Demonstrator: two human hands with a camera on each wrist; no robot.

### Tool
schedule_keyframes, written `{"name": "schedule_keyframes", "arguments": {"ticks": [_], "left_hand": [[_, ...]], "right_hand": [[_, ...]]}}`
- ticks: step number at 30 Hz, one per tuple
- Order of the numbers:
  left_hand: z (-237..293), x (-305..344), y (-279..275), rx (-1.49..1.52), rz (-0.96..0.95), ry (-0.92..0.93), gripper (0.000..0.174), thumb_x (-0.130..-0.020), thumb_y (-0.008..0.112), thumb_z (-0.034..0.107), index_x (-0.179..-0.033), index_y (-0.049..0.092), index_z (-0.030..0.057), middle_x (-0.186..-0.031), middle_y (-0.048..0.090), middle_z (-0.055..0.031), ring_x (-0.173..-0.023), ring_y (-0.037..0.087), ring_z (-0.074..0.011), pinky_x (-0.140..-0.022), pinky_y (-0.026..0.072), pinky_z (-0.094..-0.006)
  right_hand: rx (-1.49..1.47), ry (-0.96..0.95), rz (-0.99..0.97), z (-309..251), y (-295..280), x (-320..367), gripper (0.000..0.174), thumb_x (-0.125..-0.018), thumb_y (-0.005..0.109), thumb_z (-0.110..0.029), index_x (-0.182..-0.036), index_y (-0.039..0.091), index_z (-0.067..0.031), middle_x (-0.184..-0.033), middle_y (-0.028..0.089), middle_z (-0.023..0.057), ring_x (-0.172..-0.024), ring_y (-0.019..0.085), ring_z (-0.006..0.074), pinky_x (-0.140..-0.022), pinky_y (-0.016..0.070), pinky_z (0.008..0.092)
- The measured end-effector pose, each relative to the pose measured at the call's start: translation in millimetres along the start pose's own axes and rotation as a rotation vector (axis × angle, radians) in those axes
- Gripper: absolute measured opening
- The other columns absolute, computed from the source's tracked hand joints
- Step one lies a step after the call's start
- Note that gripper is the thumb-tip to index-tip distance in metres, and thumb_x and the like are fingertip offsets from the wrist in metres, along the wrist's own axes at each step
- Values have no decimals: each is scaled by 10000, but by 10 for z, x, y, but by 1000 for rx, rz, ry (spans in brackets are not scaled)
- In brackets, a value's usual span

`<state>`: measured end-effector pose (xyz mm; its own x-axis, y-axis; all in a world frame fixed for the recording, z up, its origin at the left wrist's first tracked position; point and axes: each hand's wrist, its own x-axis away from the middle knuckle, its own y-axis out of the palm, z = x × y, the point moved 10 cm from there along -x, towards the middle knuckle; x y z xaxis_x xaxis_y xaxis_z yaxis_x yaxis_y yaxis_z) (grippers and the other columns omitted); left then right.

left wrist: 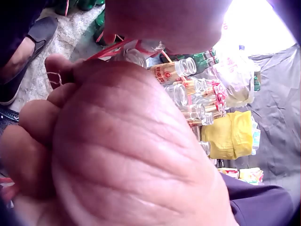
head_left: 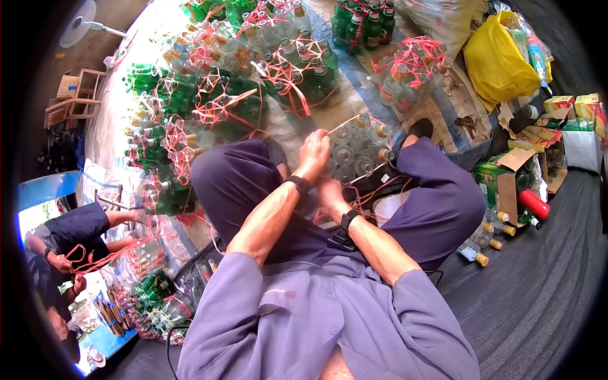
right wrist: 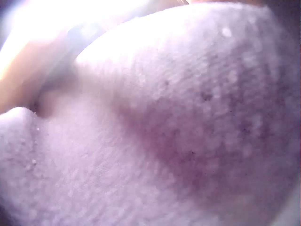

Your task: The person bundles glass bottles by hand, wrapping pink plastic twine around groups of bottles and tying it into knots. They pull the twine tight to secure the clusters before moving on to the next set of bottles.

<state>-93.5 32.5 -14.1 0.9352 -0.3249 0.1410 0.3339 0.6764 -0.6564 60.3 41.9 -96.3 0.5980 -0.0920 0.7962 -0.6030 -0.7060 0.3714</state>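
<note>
A bundle of clear glass bottles (head_left: 362, 147) stands between the person's legs, with pink-red string (head_left: 379, 120) around its top. At the bundle's left edge, the left hand (head_left: 313, 155) has its fingers curled round the string. In the left wrist view, the curled left hand (left wrist: 122, 146) fills the front, and a red strand (left wrist: 110, 50) passes between it and the other hand (left wrist: 164, 23). Close below the left hand in the head view is the right hand (head_left: 330, 195), beside the bottles; its fingers are hidden. Blurred skin (right wrist: 164, 117) fills the right wrist view.
Tied bundles of green bottles (head_left: 234, 104) and clear bottles stand at the left and front. On the right are a yellow sack (head_left: 500, 60), opened cartons (head_left: 506, 177) and loose bottles. Another person (head_left: 69, 244) handles red string at the far left.
</note>
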Motion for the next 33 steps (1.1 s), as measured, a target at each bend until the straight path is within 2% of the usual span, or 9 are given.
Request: {"name": "schedule_keyframes", "arguments": {"ticks": [2,5,8,9,13,15,21,23,33], "left_hand": [[-16,-41,-36,70,9,25,333,-929,464,244,-1051,640,-10,-860,672,-178,-830,643,-288,-776,489,-396],[-44,-125,36,122,24,-22,339,-927,448,241,-993,652,-21,-800,666,-156,-759,633,-285,-722,483,-392],[-26,-178,66,136,16,-77,349,-927,453,261,-954,671,-10,-813,670,-194,-801,643,-340,-746,483,-436],[1,-178,45,152,26,-101,348,-930,462,269,-940,679,-3,-836,668,-242,-857,652,-409,-786,484,-482],[-57,-237,85,81,0,-178,364,-919,486,291,-842,677,-10,-772,663,-235,-801,656,-406,-755,485,-481],[-124,-257,123,102,-19,-241,366,-893,527,328,-887,718,16,-729,716,-91,-630,623,-199,-645,495,-349],[-19,-291,65,21,12,-368,401,-900,574,392,-922,734,25,-733,733,-63,-635,630,-156,-635,493,-317],[-7,-312,77,53,0,-361,408,-902,573,396,-923,732,21,-732,734,-64,-640,632,-154,-644,494,-318],[-94,-416,101,-20,2,-280,429,-925,537,389,-896,721,3,-706,722,-84,-659,650,-172,-675,500,-336]], "right_hand": [[136,-48,27,-81,34,57,218,-876,579,-226,-816,669,-37,-526,433,22,-402,390,147,-391,269,340],[152,-23,58,-38,-73,-31,206,-857,582,-224,-794,662,-44,-551,459,30,-404,390,150,-394,278,333],[208,85,36,-30,-136,-17,221,-811,623,-215,-904,681,-24,-799,594,100,-620,521,197,-508,394,403],[202,90,37,-67,-117,16,221,-811,623,-215,-904,681,-24,-799,594,100,-620,521,197,-508,394,403],[13,180,4,-106,1,166,197,-754,648,-203,-845,623,-31,-784,548,116,-652,506,248,-523,379,428],[-35,173,-24,-75,20,145,196,-739,654,-201,-825,599,-34,-774,528,115,-662,497,260,-528,377,434],[-95,203,2,-123,47,183,182,-772,651,-217,-786,566,-56,-749,508,91,-651,492,260,-520,370,447],[-161,180,-9,-182,91,228,209,-910,588,-207,-732,600,-97,-615,584,36,-411,512,174,-361,353,325],[-72,170,-56,-84,61,159,245,-960,538,-236,-764,601,-103,-586,576,30,-423,524,149,-383,366,318]]}}
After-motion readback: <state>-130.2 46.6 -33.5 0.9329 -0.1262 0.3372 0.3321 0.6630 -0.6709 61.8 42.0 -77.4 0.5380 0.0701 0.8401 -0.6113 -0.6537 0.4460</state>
